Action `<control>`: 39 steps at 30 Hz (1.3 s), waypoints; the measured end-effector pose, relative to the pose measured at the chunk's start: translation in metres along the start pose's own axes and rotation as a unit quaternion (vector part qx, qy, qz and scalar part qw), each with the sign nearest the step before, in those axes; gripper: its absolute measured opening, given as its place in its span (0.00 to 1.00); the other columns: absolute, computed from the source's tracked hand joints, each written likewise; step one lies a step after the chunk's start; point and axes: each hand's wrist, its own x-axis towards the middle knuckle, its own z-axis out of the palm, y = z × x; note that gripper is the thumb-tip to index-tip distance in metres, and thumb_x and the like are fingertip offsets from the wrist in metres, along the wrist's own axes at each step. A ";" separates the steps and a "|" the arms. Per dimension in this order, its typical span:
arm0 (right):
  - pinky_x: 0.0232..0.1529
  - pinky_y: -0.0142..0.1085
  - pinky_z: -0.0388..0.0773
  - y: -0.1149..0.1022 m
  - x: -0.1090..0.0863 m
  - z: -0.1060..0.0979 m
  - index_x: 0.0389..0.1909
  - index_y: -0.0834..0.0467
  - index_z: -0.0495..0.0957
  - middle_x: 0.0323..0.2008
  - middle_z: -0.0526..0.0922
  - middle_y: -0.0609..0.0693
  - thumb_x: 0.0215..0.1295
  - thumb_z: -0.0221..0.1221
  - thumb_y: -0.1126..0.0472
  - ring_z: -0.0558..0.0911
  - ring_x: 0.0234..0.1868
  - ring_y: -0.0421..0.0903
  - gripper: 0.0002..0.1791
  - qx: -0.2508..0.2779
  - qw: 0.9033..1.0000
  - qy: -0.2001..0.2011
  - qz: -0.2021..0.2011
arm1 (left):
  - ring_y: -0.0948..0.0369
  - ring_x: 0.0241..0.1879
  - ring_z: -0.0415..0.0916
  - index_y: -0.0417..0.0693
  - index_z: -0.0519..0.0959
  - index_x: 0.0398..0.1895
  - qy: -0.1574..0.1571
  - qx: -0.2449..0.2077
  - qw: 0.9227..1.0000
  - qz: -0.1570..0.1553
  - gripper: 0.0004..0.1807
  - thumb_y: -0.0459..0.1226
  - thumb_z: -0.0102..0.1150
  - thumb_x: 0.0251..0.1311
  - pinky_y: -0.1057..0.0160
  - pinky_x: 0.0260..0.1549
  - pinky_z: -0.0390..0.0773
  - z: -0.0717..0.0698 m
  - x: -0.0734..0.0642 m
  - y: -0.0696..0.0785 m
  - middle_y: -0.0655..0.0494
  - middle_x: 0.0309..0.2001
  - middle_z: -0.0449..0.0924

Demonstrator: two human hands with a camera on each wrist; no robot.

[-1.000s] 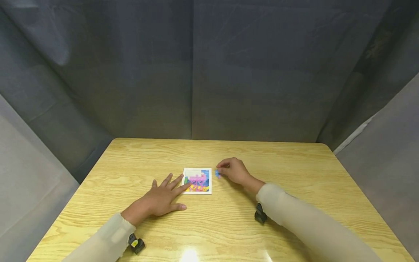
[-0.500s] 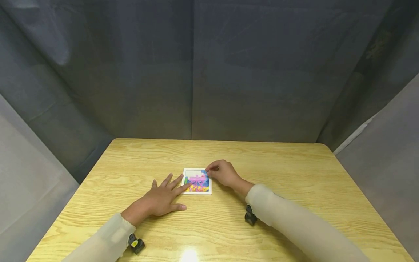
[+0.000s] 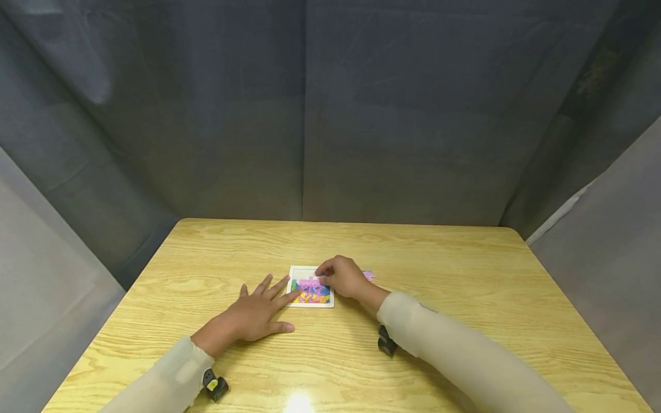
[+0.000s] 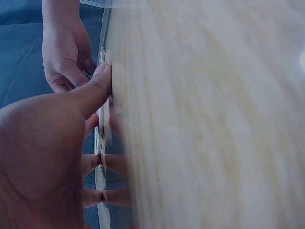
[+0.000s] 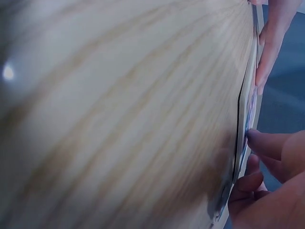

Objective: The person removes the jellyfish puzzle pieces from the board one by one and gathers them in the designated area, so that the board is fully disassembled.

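A small jigsaw puzzle in a white frame lies on the table, its picture pink, blue and yellow. White backing shows bare at the upper left of the picture. With fingers spread, my left hand rests flat on the table, its fingertips over the frame's left side. My right hand is above the upper right of the puzzle and pinches a small blue puzzle piece between thumb and fingers. Most of that piece is hidden by the fingers. Just behind the right hand lies a loose pink and purple puzzle piece.
The wooden table has rounded far corners. Dark grey curtains hang behind it, with lighter cloth at the sides. Each sleeve carries a small black wrist camera.
My right hand has moved left with the blue puzzle piece, from beside the frame to over the puzzle. The loose pink and purple piece has come into view. The left hand has stayed put.
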 end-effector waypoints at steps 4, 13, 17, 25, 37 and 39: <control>0.53 0.45 0.80 -0.001 0.001 0.000 0.46 0.57 0.89 0.41 0.85 0.48 0.67 0.68 0.65 0.80 0.43 0.44 0.08 -0.017 1.000 -0.006 -0.007 | 0.35 0.81 0.37 0.71 0.50 0.83 0.002 0.000 1.000 0.003 0.45 0.71 0.45 0.67 0.16 0.61 0.49 0.001 0.000 0.000 0.51 0.85 0.39; 0.45 0.40 0.75 -0.003 0.002 0.000 0.41 0.55 0.87 0.35 0.78 0.48 0.66 0.69 0.66 0.73 0.38 0.44 0.05 -0.039 0.999 -0.006 -0.016 | 0.35 0.81 0.37 0.71 0.50 0.83 0.004 -0.001 1.000 0.005 0.45 0.71 0.45 0.67 0.15 0.61 0.49 0.002 0.001 -0.001 0.51 0.85 0.38; 0.47 0.41 0.76 -0.005 0.001 0.000 0.40 0.53 0.87 0.39 0.78 0.50 0.66 0.70 0.65 0.72 0.41 0.44 0.05 -0.058 0.998 0.001 -0.014 | 0.35 0.81 0.37 0.71 0.50 0.83 0.004 -0.002 1.000 0.005 0.45 0.71 0.45 0.67 0.15 0.61 0.49 0.002 0.001 -0.001 0.51 0.85 0.39; 0.57 0.47 0.77 -0.005 0.001 0.003 0.38 0.49 0.87 0.47 0.79 0.50 0.64 0.71 0.63 0.75 0.52 0.48 0.05 -0.076 0.997 0.021 -0.011 | 0.35 0.81 0.37 0.70 0.50 0.84 0.003 -0.004 1.000 0.007 0.45 0.71 0.45 0.67 0.15 0.61 0.49 0.000 0.001 -0.001 0.50 0.85 0.39; 0.55 0.47 0.80 -0.001 0.001 0.005 0.60 0.53 0.77 0.52 0.80 0.55 0.66 0.71 0.62 0.79 0.53 0.51 0.23 -0.061 0.998 0.033 -0.007 | 0.34 0.80 0.37 0.69 0.51 0.84 0.006 -0.005 1.000 0.010 0.45 0.70 0.46 0.68 0.15 0.61 0.49 0.000 0.001 0.000 0.49 0.85 0.39; 0.54 0.46 0.80 -0.001 0.000 0.005 0.60 0.55 0.78 0.50 0.79 0.54 0.66 0.71 0.61 0.79 0.51 0.50 0.23 -0.059 0.998 0.036 -0.004 | 0.34 0.80 0.37 0.69 0.51 0.84 0.007 -0.005 1.000 0.010 0.45 0.70 0.46 0.68 0.15 0.61 0.49 0.000 0.001 0.000 0.49 0.85 0.39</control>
